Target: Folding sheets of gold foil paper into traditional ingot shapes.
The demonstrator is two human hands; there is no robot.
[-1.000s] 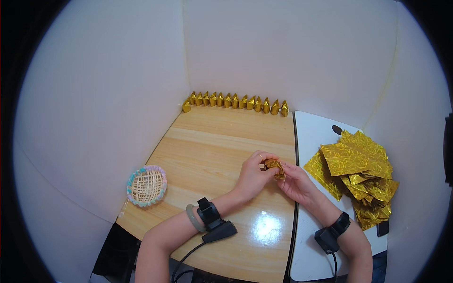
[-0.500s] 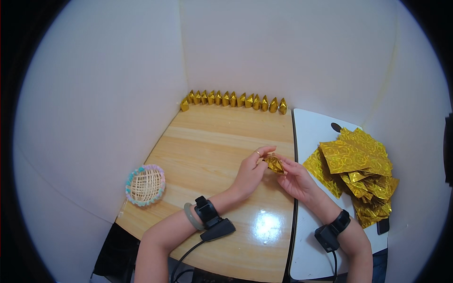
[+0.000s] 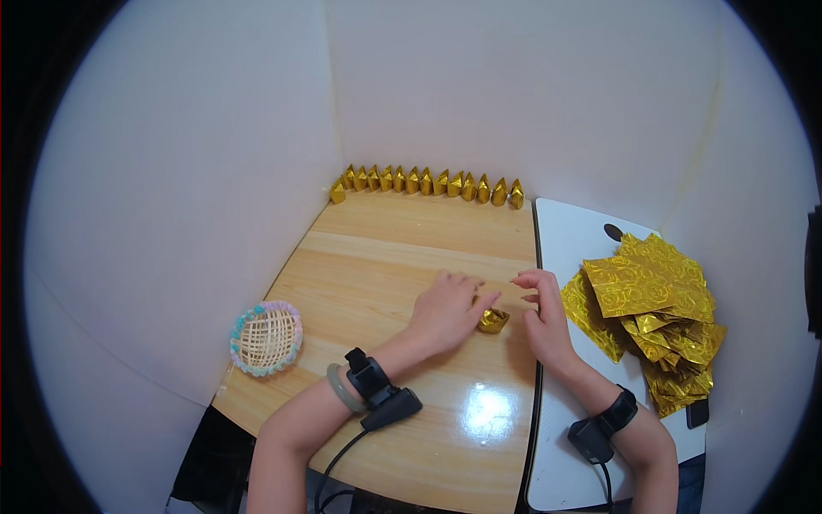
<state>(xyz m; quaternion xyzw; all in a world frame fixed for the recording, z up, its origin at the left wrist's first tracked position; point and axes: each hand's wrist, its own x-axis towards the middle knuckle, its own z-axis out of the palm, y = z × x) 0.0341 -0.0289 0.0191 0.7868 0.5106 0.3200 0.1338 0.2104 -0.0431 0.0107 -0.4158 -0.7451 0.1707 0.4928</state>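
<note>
Boat shape of folded gold foil (image 3: 492, 321) sits on pale wood-grain table (image 3: 385, 257); left hand (image 3: 445, 313) grip loosely spread just beside it, contact unclear; right hand (image 3: 546, 321) grip half-curled, empty; patterned gold foil sheets (image 3: 646, 287) piled right, probably for easy reach.

No legible writing, as far as visible

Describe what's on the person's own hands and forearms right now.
Forearms show no sleeves, and both hands are ungloved. Behind the left hand: a pale grey-green bangle and a black strap with a black, wedge-like module trailing a black cable. Behind the right hand: a black strap, boxy black module and black cable.
</note>
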